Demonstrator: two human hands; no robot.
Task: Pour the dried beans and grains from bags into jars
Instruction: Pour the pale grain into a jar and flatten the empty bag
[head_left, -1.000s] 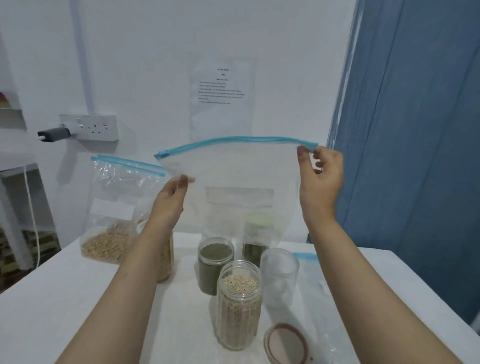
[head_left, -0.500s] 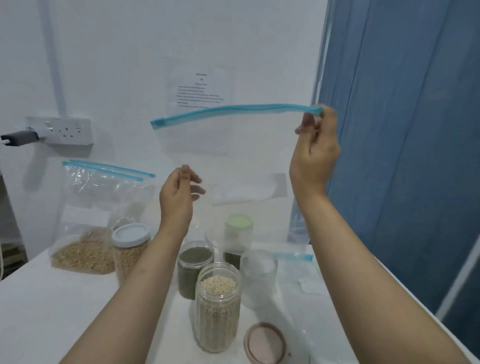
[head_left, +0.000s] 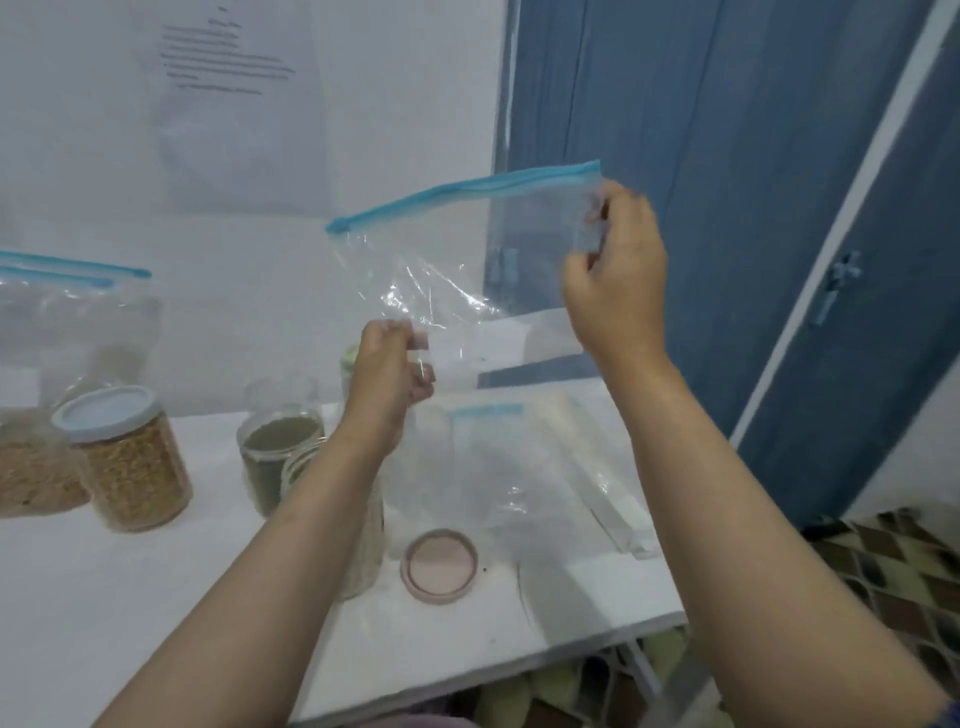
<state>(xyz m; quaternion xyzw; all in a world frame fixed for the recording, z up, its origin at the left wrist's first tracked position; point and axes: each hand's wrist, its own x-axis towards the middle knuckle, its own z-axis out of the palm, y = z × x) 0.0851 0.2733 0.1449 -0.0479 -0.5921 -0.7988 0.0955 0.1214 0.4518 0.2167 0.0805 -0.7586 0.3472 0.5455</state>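
Note:
I hold an empty clear zip bag (head_left: 467, 260) with a blue seal strip in the air above the table. My right hand (head_left: 615, 283) pinches its upper right corner. My left hand (head_left: 389, 374) grips the bag's lower left part, fingers curled on the plastic. Below stand an open jar of green grains (head_left: 275, 457), a jar of pale grains (head_left: 363, 540) mostly hidden by my left forearm, and an empty clear jar (head_left: 431, 447) seen through the bag. A pink lid (head_left: 440, 565) lies on the table.
A lidded jar of brown grain (head_left: 130, 462) and a zip bag of grain (head_left: 47, 395) stand at the left against the wall. Another flat empty bag (head_left: 571, 467) lies on the white table (head_left: 104, 597) near its right edge. A blue curtain hangs at right.
The view swung right and down. My left hand went from open beside the bag to gripping its lower part. The bag now tilts, with the right corner higher.

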